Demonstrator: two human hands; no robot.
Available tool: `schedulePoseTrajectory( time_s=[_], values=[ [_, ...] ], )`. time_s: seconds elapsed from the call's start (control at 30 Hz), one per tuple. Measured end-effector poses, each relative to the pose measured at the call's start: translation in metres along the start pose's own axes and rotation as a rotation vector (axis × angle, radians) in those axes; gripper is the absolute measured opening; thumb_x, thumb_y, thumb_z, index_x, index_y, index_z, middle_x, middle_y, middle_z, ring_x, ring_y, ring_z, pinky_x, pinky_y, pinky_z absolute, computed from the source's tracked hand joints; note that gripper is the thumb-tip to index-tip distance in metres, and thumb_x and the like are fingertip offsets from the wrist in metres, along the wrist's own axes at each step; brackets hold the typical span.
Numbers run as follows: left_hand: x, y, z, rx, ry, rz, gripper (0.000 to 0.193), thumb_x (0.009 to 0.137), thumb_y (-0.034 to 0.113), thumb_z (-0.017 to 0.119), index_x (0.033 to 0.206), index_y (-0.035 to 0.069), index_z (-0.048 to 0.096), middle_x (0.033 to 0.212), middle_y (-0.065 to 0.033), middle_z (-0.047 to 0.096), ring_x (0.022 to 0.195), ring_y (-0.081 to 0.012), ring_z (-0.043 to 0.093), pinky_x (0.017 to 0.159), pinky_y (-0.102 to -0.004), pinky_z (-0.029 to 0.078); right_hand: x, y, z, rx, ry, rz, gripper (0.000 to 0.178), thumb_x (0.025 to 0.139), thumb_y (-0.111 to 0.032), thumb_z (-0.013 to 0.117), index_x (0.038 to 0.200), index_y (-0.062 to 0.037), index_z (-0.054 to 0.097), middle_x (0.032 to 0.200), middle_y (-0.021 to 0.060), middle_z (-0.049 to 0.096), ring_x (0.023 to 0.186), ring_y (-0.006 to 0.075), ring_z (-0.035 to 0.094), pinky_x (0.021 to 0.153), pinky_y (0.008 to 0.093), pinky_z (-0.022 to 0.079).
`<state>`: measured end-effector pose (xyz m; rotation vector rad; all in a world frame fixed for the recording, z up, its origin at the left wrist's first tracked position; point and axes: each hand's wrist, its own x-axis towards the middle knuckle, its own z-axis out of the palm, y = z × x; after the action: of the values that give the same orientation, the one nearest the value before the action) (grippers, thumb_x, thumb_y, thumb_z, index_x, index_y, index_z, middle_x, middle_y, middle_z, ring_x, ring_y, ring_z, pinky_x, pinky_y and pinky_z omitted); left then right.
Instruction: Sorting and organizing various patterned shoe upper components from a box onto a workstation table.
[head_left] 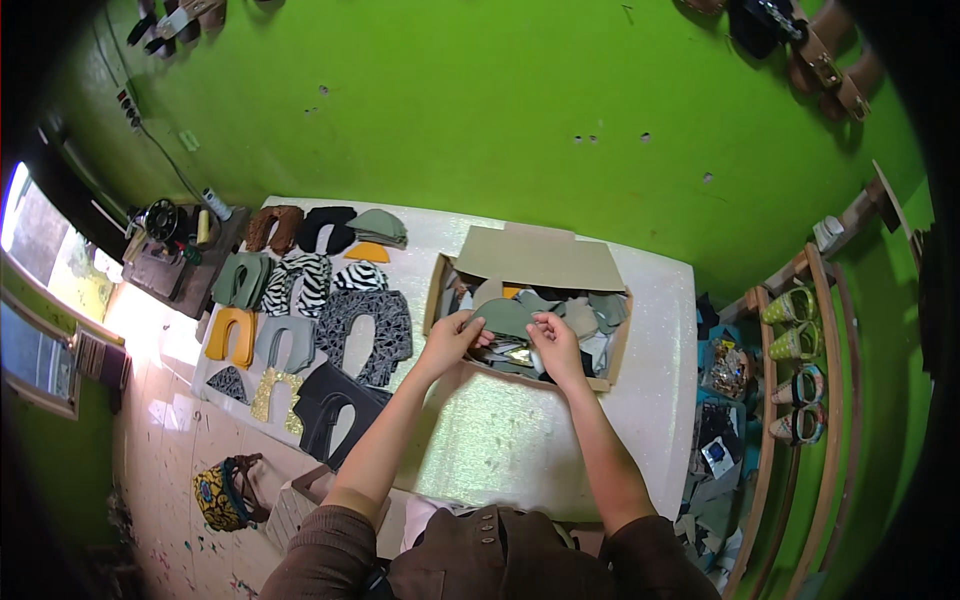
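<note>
Between my left hand (453, 342) and my right hand (555, 347), a grey-green half-round cut piece (504, 318) is stretched over an open cardboard box (440, 283). The fingers of each hand pinch one end of it. Beneath it the box holds a jumble of loose scraps (580, 318) in green, grey, beige and dark tones. The box's lid (540, 258) is folded back toward the wall. Left of the box lie stacked cut shoe pieces, among them a green half-round stack (377, 227) and a yellow half-round piece (367, 253).
U-shaped stacks, such as zebra-striped (312, 287) and black ones (318, 405), cover the left of the white table (660, 330). A sewing machine (160, 220) stands far left. Right of the table are scrap heaps (712, 460) and a wooden rack (770, 400) with shoes (798, 425).
</note>
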<state>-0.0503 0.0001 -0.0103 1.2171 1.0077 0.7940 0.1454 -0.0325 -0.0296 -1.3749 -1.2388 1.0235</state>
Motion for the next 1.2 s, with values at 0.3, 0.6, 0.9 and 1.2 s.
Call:
schedulePoseTrajectory(
  time_s=[0.3,0.6,0.9,1.2],
  values=[
    [-0.011,0.004,-0.104,-0.024,0.201,0.03,0.016,0.09,0.013,0.053,0.093,-0.002,0.056,0.075,-0.0038,0.06,0.065,-0.0076,0.055,0.06,-0.0202,0.045,0.037,-0.04,0.101,-0.037,-0.008,-0.137,0.016,0.082,-0.008,0.059,0.096,-0.0017,0.054,0.068,0.0034,0.055,0.058,0.0099,0.052,0.055,0.0236,0.043],
    [0.038,0.012,-0.234,0.191,0.189,0.019,0.018,0.09,0.014,0.051,0.094,-0.002,0.056,0.075,-0.004,0.061,0.062,-0.0074,0.054,0.058,-0.0202,0.045,0.102,-0.057,0.206,-0.323,-0.057,-0.222,0.014,0.082,-0.006,0.051,0.088,-0.008,0.063,0.08,0.012,0.057,0.069,0.0252,0.057,0.062,0.032,0.045],
    [0.131,0.008,-0.281,0.626,0.352,0.194,0.018,0.086,0.014,0.054,0.098,0.001,0.055,0.073,-0.009,0.065,0.066,-0.0177,0.063,0.061,-0.0279,0.047,0.184,-0.02,0.27,-0.503,0.165,-0.189,0.018,0.08,-0.004,0.049,0.089,-0.0073,0.064,0.086,0.0118,0.059,0.085,0.0311,0.055,0.076,0.0377,0.045],
    [0.153,-0.014,-0.294,0.891,0.465,0.227,0.013,0.08,0.018,0.059,0.084,0.007,0.058,0.078,-0.009,0.061,0.077,-0.0289,0.058,0.065,-0.0391,0.046,0.209,-0.001,0.282,-0.692,0.205,-0.279,0.018,0.078,-0.005,0.052,0.088,-0.0085,0.066,0.082,0.0113,0.059,0.082,0.0293,0.054,0.074,0.0366,0.045]
  ],
)
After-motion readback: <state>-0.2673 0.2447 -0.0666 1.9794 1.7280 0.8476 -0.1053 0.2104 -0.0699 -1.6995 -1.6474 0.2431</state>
